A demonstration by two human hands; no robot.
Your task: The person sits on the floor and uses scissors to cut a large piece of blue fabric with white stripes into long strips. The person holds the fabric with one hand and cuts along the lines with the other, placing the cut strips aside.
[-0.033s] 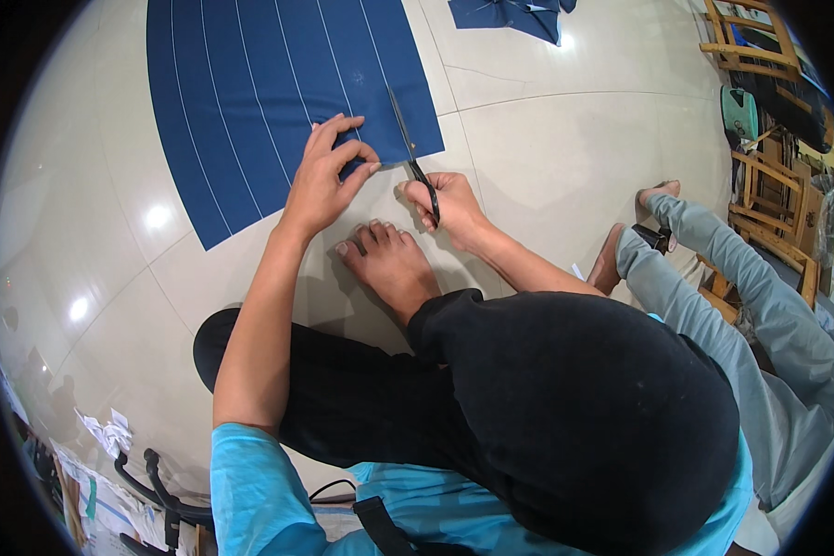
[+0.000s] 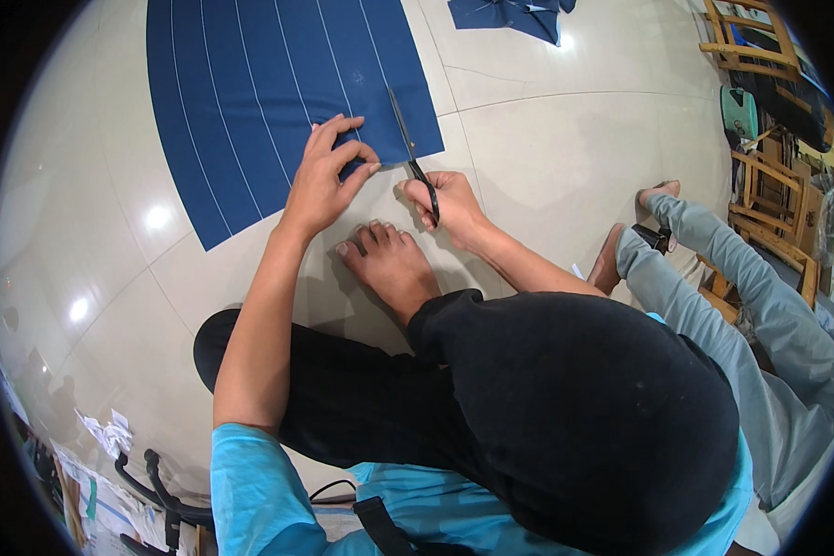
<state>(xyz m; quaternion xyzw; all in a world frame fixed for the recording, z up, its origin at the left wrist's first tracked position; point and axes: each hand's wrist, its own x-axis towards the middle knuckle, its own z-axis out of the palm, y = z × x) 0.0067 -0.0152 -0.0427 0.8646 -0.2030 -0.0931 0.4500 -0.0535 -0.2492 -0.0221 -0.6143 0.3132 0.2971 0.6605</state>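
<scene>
A large piece of dark blue cloth (image 2: 250, 120) with several thin white lines lies flat on the floor. My left hand (image 2: 329, 176) is over its near edge, thumb and forefinger pinched together at the cloth while the other fingers arch over it. Long scissors (image 2: 401, 125) with black handles are in my right hand (image 2: 449, 204), which is closed round the handles. Their blades point away from me and lie along the cloth near its right corner, close to the outermost white line. The blades look nearly closed.
My bare foot (image 2: 391, 269) rests just below the cloth's edge. Another blue cloth piece (image 2: 510, 17) lies at the far right. A person's grey-trousered legs (image 2: 704, 287) stretch out on the right, near wooden stools (image 2: 769, 204). A black chair base (image 2: 162, 491) stands lower left.
</scene>
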